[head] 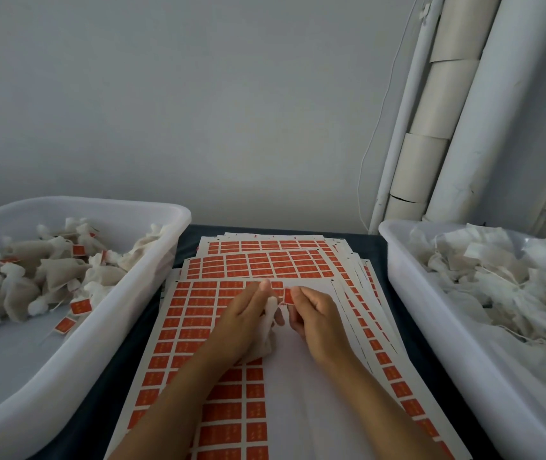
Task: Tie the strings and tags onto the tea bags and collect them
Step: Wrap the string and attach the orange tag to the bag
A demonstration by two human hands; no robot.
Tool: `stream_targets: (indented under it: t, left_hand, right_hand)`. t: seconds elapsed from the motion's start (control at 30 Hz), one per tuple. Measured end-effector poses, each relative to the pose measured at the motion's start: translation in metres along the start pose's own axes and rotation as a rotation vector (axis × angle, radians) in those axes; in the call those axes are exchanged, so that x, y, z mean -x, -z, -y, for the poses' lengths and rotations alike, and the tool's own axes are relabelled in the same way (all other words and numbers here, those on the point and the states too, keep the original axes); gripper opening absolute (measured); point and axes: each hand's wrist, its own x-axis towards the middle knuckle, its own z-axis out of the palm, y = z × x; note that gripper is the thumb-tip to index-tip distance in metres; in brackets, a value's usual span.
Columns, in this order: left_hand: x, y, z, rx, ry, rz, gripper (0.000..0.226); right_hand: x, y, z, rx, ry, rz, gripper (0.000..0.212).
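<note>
Fingers of right hand (316,322) pinch one red tag (288,295); left hand (243,322) grips one tea bag (266,330) mid-desk; two tubs (76,340) flank.

A dark surface (369,247) carries everything, showing as narrow strips between the things on it and along its far edge by the wall. On its left stands a white plastic tub (76,333), its rim reaching past the frame's left edge. On the right stands a second white tub (431,313), running out of view at the right and bottom. Between the two, touching or nearly touching both, lies a fanned stack of white sheets (298,403) printed with rows of red-orange tags, the top sheet partly stripped bare. How many sheets there are cannot be counted; the lower ones show only as staggered edges.
</note>
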Motion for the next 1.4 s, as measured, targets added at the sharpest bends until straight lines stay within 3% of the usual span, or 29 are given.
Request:
stream_targets:
  t: [0.1,0.2,0.3,0.47,0.7,0.83,0.93,1.1,1.2,1.4]
  left_hand:
    - [0.0,0.018,-0.002,-0.228,0.059,0.263,0.016]
    - [0.003,0.041,-0.003,-0.465,0.128,0.462,0.037]
    - [0.006,0.046,-0.003,-0.516,0.17,0.451,0.042]
    - [0.003,0.028,-0.004,-0.576,0.075,0.241,0.02]
    - [-0.002,0.034,-0.019,-0.347,0.23,0.156,0.016]
    - [-0.006,0.054,-0.046,-0.207,0.198,-0.211,0.003]
    - [-0.004,0.07,-0.063,0.049,0.163,-0.523,0.017]
    - [-0.009,0.092,-0.075,0.164,0.125,-0.884,0.026]
    - [-0.011,0.105,-0.065,0.119,0.185,-0.957,0.028]
    - [-0.011,0.115,-0.05,0.05,0.245,-0.944,0.032]
  right_hand:
    - [-0.001,0.007,0.005,-0.055,-0.065,0.021,0.043]
    - [0.001,0.008,0.011,-0.09,-0.135,0.156,0.053]
    - [0.003,0.008,0.011,-0.136,-0.152,0.244,0.046]
    - [0.002,0.017,0.014,-0.173,-0.166,0.332,0.028]
    - [-0.01,0.006,0.029,-0.065,-0.15,0.27,0.015]
    - [-0.028,-0.027,0.064,-0.043,-0.012,0.154,0.011]
    - [-0.043,-0.054,0.09,-0.115,0.062,0.145,0.022]
    - [-0.056,-0.097,0.115,-0.281,0.051,0.217,0.02]
    - [-0.056,-0.118,0.118,-0.305,0.007,0.294,0.024]
    - [-0.057,-0.132,0.117,-0.222,-0.002,0.401,0.029]
